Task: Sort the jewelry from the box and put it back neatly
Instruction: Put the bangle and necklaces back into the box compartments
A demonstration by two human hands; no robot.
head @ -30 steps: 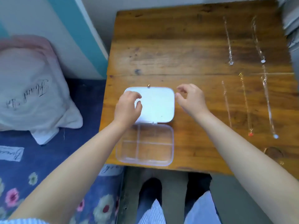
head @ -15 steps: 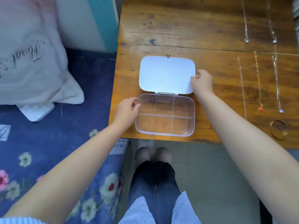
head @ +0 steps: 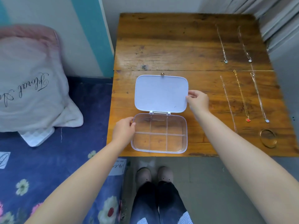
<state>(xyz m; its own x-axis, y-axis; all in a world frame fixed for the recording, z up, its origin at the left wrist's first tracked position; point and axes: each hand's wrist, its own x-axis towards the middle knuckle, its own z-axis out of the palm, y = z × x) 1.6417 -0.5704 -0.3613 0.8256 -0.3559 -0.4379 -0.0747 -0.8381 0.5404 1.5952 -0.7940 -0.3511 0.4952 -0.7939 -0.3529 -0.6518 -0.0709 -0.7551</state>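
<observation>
White lid [head: 161, 93], clear box [head: 159, 135], brown wood table [head: 178, 46]

Clear glossy plastic box [head: 159, 135], matt white lid [head: 161, 93], on worn varnished wood table [head: 178, 46].

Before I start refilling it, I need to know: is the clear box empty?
Empty. Bare wood shows through all compartments of the clear box, and its lid lies open flat. The necklaces lie on the table.
</observation>
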